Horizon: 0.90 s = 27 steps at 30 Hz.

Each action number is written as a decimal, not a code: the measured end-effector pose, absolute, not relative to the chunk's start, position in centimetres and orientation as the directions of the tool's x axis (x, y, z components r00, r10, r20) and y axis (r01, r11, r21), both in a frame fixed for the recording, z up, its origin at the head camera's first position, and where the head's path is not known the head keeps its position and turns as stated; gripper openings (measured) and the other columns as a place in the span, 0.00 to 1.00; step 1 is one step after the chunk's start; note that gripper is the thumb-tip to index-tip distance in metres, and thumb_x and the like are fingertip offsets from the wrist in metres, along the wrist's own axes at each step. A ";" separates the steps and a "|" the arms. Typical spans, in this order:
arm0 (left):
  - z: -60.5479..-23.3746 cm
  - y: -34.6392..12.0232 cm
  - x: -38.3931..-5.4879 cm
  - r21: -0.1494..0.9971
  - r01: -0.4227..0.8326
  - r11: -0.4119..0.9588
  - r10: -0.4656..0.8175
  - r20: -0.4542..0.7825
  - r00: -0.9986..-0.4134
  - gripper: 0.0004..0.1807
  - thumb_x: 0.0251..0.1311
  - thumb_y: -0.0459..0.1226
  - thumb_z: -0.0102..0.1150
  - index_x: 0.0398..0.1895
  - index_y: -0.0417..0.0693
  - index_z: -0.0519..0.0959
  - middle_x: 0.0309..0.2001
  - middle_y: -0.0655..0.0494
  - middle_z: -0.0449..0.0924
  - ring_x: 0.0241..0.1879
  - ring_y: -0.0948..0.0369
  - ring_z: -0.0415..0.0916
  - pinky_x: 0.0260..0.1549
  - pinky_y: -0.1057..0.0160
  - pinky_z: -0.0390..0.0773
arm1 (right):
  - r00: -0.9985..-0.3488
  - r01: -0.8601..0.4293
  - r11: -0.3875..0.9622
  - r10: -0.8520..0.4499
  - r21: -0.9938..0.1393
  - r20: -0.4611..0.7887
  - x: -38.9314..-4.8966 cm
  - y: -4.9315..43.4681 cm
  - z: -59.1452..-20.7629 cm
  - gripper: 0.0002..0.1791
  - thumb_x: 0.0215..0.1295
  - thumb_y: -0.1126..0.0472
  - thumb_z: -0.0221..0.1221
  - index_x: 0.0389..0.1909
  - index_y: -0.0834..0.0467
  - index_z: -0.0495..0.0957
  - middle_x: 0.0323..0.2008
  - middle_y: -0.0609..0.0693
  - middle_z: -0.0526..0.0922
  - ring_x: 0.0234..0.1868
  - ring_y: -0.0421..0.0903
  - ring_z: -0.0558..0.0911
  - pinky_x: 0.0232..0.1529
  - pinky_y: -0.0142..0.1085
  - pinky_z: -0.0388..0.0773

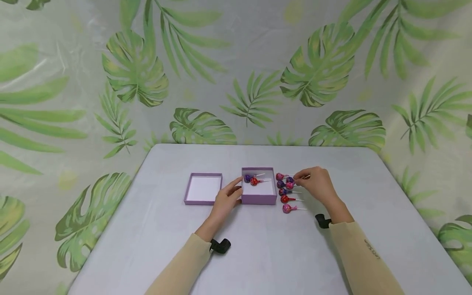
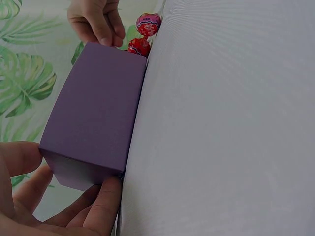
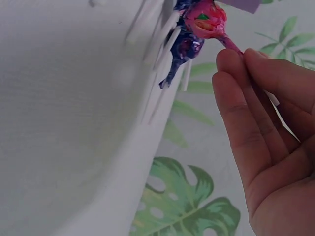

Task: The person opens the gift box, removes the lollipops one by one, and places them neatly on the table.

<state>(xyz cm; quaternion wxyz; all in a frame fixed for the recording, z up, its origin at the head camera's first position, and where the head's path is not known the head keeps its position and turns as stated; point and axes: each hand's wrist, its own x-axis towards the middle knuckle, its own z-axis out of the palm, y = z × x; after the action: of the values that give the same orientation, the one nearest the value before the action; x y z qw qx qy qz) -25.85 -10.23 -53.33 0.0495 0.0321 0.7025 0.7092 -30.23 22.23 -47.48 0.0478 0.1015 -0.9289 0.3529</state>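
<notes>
An open purple box (image 1: 259, 199) with a white inside holds a purple lollipop (image 1: 248, 178) and a red lollipop (image 1: 254, 181). My left hand (image 1: 226, 198) touches the box's left side with its fingertips; in the left wrist view, the fingers (image 2: 106, 206) lie against that end wall. To the right of the box, my right hand (image 1: 317, 184) pinches a pink lollipop (image 3: 204, 19) by its stick, just below the wrapped head. Under and around it lie several more lollipops in a column, among them a red one (image 1: 284, 199) and a pink one (image 1: 287, 208).
The shallow purple lid (image 1: 203, 188), white inside, lies left of the box. A white cloth covers the table (image 1: 258, 246), and a leaf-patterned curtain (image 1: 254, 61) hangs behind it. Each wrist wears a black camera (image 1: 221, 246).
</notes>
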 end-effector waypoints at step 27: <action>-50.9 -10.4 -24.5 0.999 -0.036 -0.030 0.146 -0.031 -0.989 0.25 0.74 0.35 0.54 0.73 0.51 0.70 0.65 0.33 0.70 0.59 0.49 0.73 0.56 0.48 0.78 | -0.961 -0.250 0.796 -0.273 -0.552 0.042 -31.3 25.8 -49.5 0.05 0.64 0.62 0.68 0.40 0.56 0.89 0.38 0.50 0.87 0.42 0.51 0.82 0.47 0.50 0.80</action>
<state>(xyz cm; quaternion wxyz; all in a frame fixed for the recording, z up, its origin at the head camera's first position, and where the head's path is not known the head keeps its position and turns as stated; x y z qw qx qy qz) -24.53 -10.45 -50.93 0.0635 0.0395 0.6934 0.7167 -31.29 25.83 -49.47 -0.0200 0.1378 -0.9473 0.2885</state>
